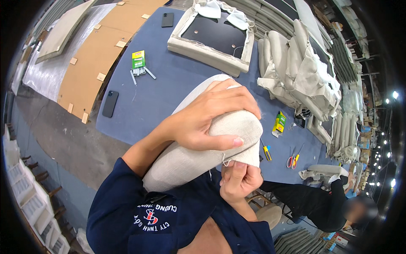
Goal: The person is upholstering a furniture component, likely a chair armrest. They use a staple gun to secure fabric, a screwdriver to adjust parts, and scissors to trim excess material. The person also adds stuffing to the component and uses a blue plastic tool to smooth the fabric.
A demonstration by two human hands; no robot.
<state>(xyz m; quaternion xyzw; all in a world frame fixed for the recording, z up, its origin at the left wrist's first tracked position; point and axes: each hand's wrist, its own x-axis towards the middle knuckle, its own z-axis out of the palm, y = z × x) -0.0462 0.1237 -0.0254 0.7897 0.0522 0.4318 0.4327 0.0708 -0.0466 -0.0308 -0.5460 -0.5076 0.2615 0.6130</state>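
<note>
A padded piece covered in beige woven fabric stands tilted against my chest, its rounded end toward the table. My left hand wraps over this end, fingers across the top and thumb pressed along the near side. Just below the thumb, a dark seam line runs along the fabric. My right hand is closed in a pinch at the lower fabric edge, with its fingertips partly hidden. A loose white thread hangs beside those fingers.
On the blue table lie two phones, a staple box with staple strips, another box, a screwdriver and scissors. An upholstered frame and covered pieces stand beyond. Another person works at right.
</note>
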